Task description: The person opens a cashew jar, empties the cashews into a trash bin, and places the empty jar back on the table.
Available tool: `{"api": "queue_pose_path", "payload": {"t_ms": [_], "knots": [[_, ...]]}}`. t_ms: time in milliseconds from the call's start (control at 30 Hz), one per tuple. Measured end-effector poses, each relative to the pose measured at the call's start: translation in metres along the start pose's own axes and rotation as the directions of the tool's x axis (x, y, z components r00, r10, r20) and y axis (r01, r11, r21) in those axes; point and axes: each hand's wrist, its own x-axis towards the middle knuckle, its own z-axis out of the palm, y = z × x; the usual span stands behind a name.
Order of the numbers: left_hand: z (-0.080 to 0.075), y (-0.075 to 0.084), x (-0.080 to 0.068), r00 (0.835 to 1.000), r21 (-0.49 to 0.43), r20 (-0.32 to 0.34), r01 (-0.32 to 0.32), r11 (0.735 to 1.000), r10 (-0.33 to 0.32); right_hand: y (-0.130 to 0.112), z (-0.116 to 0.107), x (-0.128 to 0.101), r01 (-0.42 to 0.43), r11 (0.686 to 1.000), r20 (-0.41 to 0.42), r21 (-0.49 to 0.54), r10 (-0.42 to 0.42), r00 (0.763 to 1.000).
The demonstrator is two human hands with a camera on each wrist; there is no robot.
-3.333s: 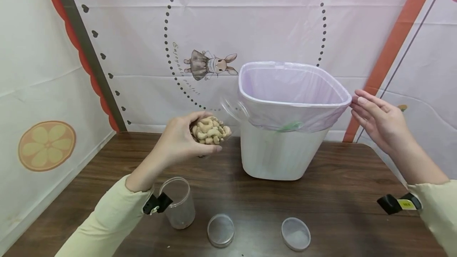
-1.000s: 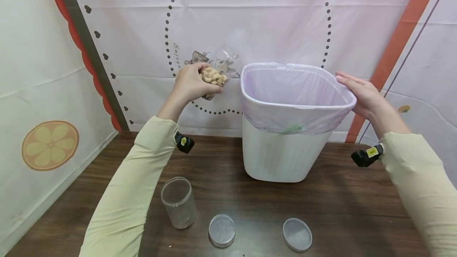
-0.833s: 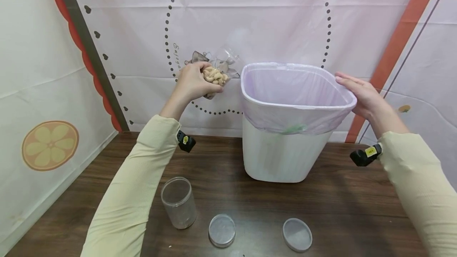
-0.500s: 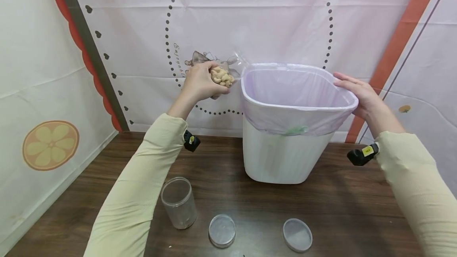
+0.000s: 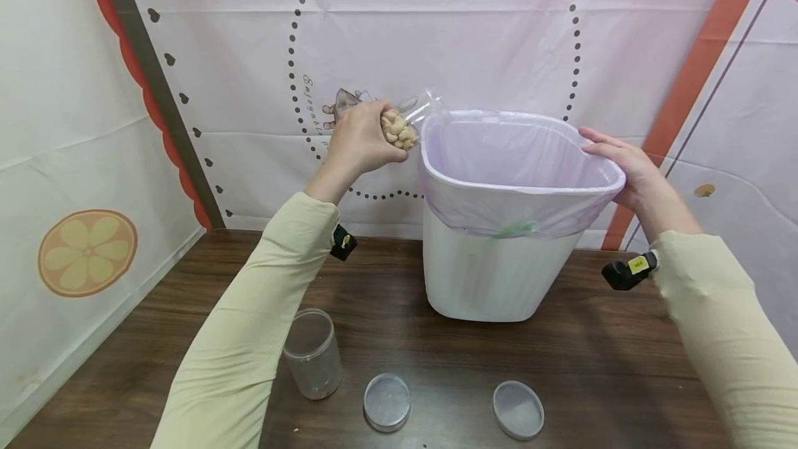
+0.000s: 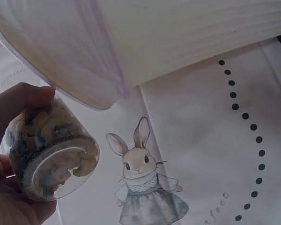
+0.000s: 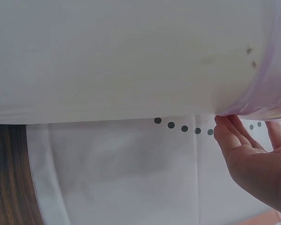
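Note:
A clear plastic jar [image 5: 430, 108] partly filled with cashews [image 5: 397, 130] lies tipped on its side in my left hand [image 5: 364, 137], its mouth at the left rim of the trash can. Its base [image 6: 61, 171] faces the left wrist view, with cashews showing through. The white trash can [image 5: 486, 276] stands on the table, lined with a pale purple bag [image 5: 517, 206] folded over its rim. My right hand [image 5: 636, 168] holds the can's right rim: a digit reaches over the edge, and in the right wrist view the fingers [image 7: 227, 133] touch the outside below it.
On the brown table [image 5: 592, 359] a second clear jar [image 5: 314, 359] stands uncapped near my left sleeve. Two clear round lids lie in front, a left lid [image 5: 388, 402] and a right lid [image 5: 519, 410]. A printed white cloth [image 5: 486, 40] hangs behind.
My left hand has raised the jar from above the table, then shifted it right to the can's rim while tipping it. My right hand has moved from the can's corner to further back along its rim.

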Motion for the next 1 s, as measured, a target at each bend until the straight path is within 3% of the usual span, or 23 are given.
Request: {"api": "queue_pose_path", "payload": {"t_ms": [333, 567, 1000], "knots": [[-0.003, 0.010, -0.001, 0.998, 0.129, -0.012, -0.063, 0.990, 0.065, 0.001, 0.002, -0.005, -0.012, 1.000, -0.027, 0.009, 0.012, 1.000], [-0.005, 0.018, 0.000, 0.997, 0.194, -0.009, -0.072, 0.978, 0.076, 0.001, 0.004, -0.008, -0.010, 1.000, -0.042, 0.017, 0.011, 0.999], [-0.006, 0.031, 0.000, 0.983, 0.325, -0.024, -0.165, 0.931, 0.183, 0.002, 0.009, -0.013, 0.013, 1.000, -0.058, 0.020, -0.012, 0.998]]}}
